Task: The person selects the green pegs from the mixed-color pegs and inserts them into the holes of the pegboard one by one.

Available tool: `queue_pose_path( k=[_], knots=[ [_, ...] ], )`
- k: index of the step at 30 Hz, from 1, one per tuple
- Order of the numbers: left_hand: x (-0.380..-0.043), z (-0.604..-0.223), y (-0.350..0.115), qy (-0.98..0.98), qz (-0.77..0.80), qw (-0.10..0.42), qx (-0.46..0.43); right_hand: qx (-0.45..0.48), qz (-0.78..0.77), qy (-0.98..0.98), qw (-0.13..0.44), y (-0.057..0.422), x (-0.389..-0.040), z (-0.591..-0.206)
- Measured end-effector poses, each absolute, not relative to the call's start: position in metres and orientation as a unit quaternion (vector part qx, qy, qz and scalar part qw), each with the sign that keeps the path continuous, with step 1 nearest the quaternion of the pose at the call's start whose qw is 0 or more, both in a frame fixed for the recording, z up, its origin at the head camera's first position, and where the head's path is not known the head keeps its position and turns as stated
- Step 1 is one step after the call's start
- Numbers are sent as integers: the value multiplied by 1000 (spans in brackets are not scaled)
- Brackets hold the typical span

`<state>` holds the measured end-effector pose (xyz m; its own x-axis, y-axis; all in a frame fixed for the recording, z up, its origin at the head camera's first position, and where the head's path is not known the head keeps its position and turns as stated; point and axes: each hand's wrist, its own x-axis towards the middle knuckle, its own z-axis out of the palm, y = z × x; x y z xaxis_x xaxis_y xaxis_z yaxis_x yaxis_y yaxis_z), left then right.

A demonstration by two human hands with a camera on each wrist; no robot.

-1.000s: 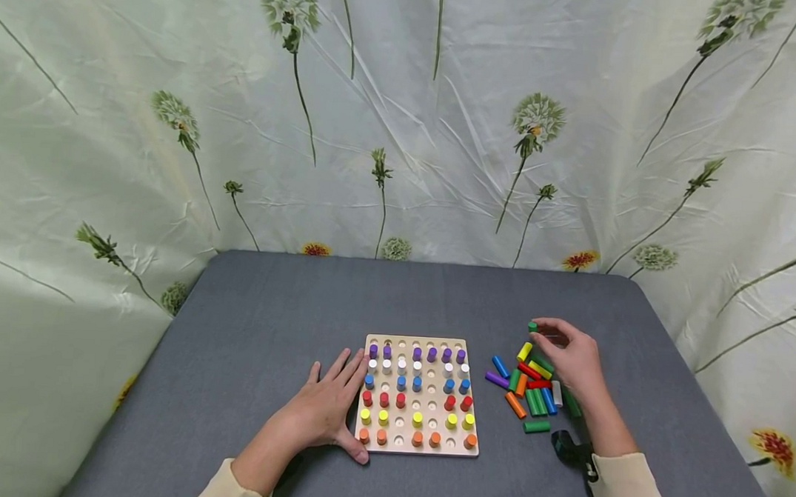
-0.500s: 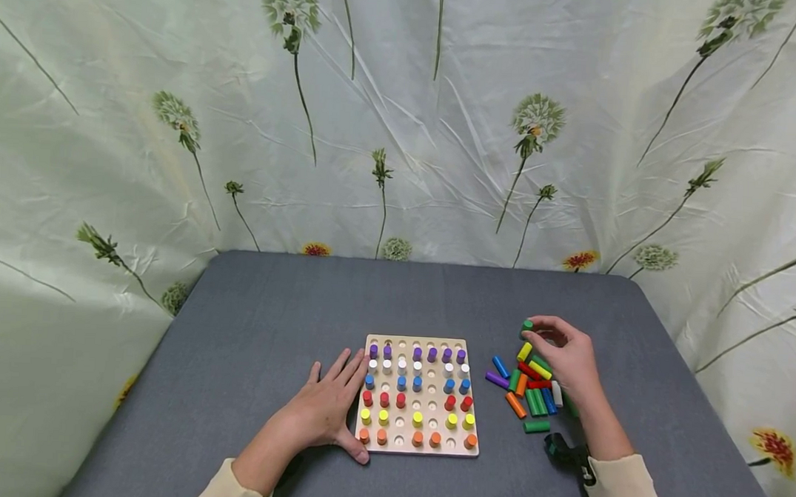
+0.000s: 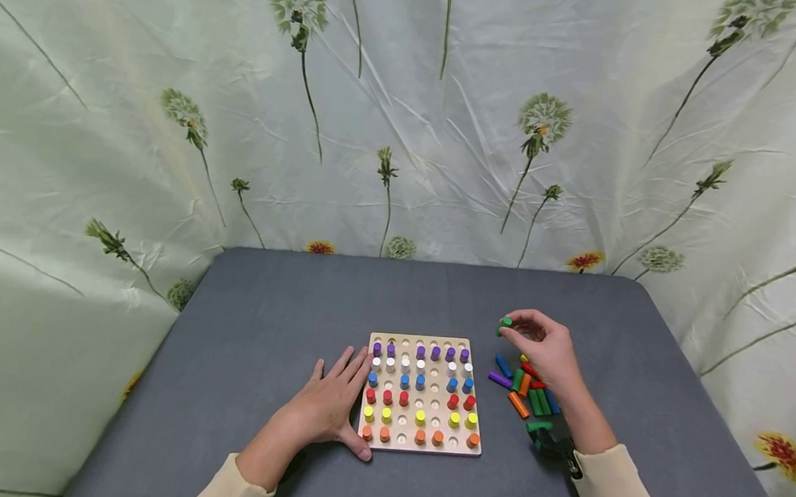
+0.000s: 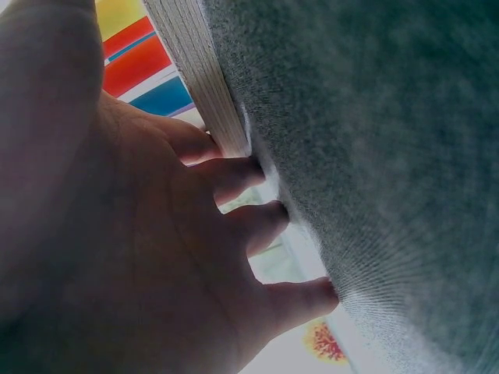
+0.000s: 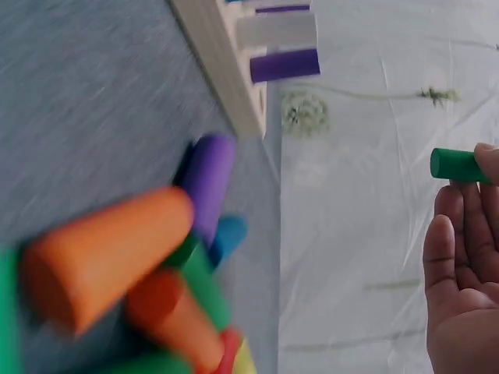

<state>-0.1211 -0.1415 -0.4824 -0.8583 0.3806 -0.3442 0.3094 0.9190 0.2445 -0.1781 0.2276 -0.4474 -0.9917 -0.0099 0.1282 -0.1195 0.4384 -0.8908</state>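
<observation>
Across the gray counter (image 3: 289, 296) I see the wooden pegboard (image 3: 410, 428), loose pegs (image 3: 541, 401) to its right. I have the left hand (image 3: 327, 405) spread against the board's left edge, grasping nothing; light bracing there should suffice. My right hand (image 3: 547, 351) pinches a green peg (image 5: 454, 164), raised beyond the pile; I'd leave its free end exposed for lining up with a hole.

In the head view, a plain cream left sleeve (image 3: 236, 484) shows at seven o'clock, a matching right sleeve (image 3: 619, 486) at four, a black wrist device (image 3: 552, 446) at the latter's ten o'clock.
</observation>
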Motion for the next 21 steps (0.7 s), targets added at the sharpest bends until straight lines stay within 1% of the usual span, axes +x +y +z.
queue_pose_path(
  k=[13, 21],
  knots=[
    [-120, -480, -141, 960, 94, 196, 178, 92, 537, -839, -14, 183, -200, -433],
    [-119, -479, -142, 960, 99, 191, 180, 127, 539, -832, -31, 166, -213, -432]
  ],
)
